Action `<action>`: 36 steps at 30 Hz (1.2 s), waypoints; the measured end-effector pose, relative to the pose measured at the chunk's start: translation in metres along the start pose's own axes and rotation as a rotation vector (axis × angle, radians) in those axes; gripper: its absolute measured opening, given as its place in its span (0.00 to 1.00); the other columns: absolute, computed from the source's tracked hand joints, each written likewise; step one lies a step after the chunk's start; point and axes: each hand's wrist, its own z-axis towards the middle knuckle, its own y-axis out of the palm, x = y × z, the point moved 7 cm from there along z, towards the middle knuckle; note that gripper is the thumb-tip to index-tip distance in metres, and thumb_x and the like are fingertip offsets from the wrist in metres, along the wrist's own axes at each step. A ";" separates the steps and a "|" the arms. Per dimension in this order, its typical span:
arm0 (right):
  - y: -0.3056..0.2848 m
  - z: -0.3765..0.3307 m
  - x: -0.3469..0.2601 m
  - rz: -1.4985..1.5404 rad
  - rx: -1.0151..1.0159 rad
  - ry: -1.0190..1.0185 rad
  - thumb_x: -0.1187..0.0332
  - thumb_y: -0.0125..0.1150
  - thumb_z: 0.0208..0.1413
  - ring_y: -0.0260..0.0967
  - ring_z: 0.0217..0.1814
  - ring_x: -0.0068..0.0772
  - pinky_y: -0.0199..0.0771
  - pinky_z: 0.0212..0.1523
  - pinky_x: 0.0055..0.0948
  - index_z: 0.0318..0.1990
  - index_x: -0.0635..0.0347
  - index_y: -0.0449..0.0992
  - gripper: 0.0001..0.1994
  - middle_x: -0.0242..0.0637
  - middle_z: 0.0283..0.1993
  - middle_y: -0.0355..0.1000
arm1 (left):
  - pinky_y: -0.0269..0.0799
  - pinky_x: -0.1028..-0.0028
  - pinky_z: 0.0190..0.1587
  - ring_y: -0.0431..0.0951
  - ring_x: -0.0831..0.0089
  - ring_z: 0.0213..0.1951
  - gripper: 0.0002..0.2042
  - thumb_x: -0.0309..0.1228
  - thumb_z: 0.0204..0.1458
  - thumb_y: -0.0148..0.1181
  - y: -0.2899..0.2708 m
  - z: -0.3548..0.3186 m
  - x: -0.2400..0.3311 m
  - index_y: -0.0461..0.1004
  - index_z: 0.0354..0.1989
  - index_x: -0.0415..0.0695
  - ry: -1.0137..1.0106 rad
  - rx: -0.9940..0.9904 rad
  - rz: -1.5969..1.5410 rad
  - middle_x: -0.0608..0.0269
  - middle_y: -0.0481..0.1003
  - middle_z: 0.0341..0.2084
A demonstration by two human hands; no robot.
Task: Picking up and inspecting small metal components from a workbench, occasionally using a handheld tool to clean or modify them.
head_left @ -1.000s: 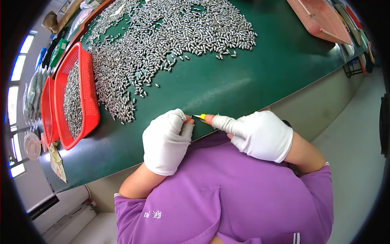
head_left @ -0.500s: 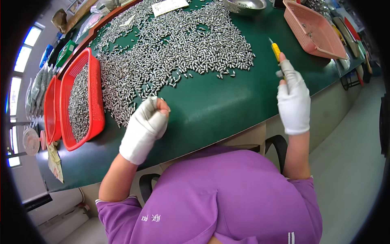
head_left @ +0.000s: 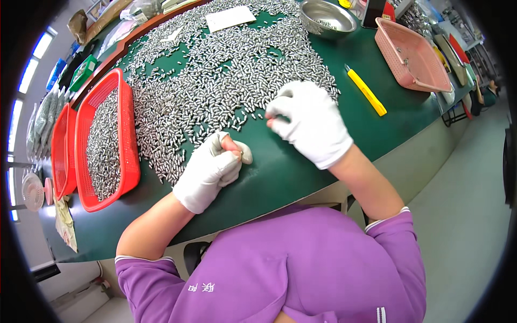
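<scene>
My left hand (head_left: 209,175), in a white glove with a bare fingertip showing, is closed at the near edge of a spread of small silvery metal parts (head_left: 226,75). Whatever its fingers hold is too small or hidden to name. My right hand (head_left: 312,124), also white-gloved, hovers at the right edge of the spread. Its fingers are loosely curled and a little apart, with nothing visible between them. To the right of that hand, a yellow utility knife (head_left: 367,92) lies on the green tabletop (head_left: 269,188).
At left stands a red plastic basket (head_left: 134,156) of the same parts, with another red basket (head_left: 58,156) beside it. A metal bowl (head_left: 328,32) and a pink basket (head_left: 396,67) stand at the far right. A white card (head_left: 230,19) lies on the parts.
My right hand has let go of the yellow utility knife, left it on the table, and moved left toward the parts. My left hand has shifted slightly right and stays closed.
</scene>
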 end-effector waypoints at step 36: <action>0.001 0.055 0.008 0.240 0.002 -0.194 0.69 0.66 0.47 0.71 0.36 0.39 0.71 0.37 0.35 0.30 0.55 0.79 0.03 0.34 0.30 0.71 | 0.50 0.80 0.19 0.53 0.83 0.16 0.05 0.36 0.61 0.55 -0.014 0.002 -0.001 0.69 0.38 0.49 0.068 0.094 -0.165 0.65 0.71 0.27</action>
